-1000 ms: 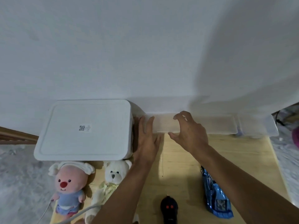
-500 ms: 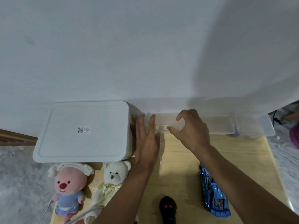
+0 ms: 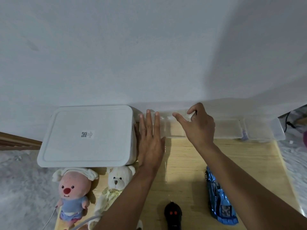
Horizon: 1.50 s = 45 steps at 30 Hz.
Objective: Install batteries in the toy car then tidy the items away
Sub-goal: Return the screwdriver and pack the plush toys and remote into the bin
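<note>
The blue toy car [image 3: 219, 200] lies on the wooden table [image 3: 187, 163] at the lower right, under my right forearm. A black remote control [image 3: 172, 214] with two red buttons sits at the bottom centre. Against the wall lies a long clear plastic box [image 3: 227, 128]. My left hand [image 3: 150, 141] lies flat with straight fingers, and its fingertips touch the box's left end. Over the same end my right hand [image 3: 199, 128] has its fingers curled, and thumb and forefinger pinch the clear lid's edge. No batteries are visible.
A white lidded storage box [image 3: 86, 135] stands at the left, touching my left hand. A pink plush toy [image 3: 73, 188] and a white bear [image 3: 118, 181] sit in front of it. A second clear container [image 3: 262, 130] is at the far right. A white wall stands close behind.
My right thumb has risen from the clear box's front edge to its top, and the hand has lifted slightly. My left hand has stayed flat at the box's left end.
</note>
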Available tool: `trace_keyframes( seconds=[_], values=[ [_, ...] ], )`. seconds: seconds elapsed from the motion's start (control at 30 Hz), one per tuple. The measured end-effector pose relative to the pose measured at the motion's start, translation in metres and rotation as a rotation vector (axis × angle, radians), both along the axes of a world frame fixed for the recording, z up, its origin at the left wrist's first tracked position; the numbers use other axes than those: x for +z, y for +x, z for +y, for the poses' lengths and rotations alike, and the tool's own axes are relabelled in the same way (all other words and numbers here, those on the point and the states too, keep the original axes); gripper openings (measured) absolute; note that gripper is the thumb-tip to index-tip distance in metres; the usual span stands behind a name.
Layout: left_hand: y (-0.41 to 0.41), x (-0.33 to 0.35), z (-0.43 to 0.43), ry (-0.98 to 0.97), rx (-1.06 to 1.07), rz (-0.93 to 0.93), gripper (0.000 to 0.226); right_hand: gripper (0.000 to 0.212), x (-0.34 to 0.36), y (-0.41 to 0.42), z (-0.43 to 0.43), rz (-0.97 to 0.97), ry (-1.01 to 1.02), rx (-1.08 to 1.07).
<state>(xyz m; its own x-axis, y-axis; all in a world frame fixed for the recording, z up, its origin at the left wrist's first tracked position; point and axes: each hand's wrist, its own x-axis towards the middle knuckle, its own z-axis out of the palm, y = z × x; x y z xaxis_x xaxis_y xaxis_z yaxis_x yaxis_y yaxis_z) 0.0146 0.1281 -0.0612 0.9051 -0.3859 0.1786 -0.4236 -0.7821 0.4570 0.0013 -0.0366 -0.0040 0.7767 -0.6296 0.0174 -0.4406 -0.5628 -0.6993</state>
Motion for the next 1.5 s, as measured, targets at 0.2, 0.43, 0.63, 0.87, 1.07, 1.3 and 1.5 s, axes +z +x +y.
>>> trace_keyframes(
  seconds=[0.2, 0.43, 0.63, 0.87, 1.07, 1.3, 1.5],
  values=[
    [0.002, 0.006, 0.0, 0.049, 0.022, -0.028, 0.095, 0.022, -0.007, -0.027, -0.003, 0.015, 0.045, 0.242],
    [0.001, 0.004, 0.001, 0.089, 0.028, -0.044, 0.1, 0.02, -0.014, -0.029, 0.001, -0.015, 0.142, 0.553],
    [0.002, 0.004, 0.002, 0.076, 0.001, -0.015, 0.089, 0.011, -0.025, -0.018, 0.011, -0.08, 0.301, 0.38],
    [0.002, 0.005, 0.0, 0.006, 0.011, -0.013, 0.093, 0.015, -0.041, -0.006, 0.019, 0.044, 0.276, 0.265],
    [0.002, 0.003, 0.002, -0.011, 0.0, 0.003, 0.089, 0.008, -0.032, -0.017, 0.026, 0.072, -0.074, 0.14],
    [-0.002, 0.004, 0.004, -0.045, -0.019, 0.011, 0.077, 0.049, -0.026, -0.03, 0.006, -0.097, -0.415, 0.258],
    [-0.024, 0.003, 0.016, 0.073, -0.004, 0.002, 0.078, 0.027, -0.038, -0.024, -0.006, -0.103, -0.382, 0.38]
  ],
)
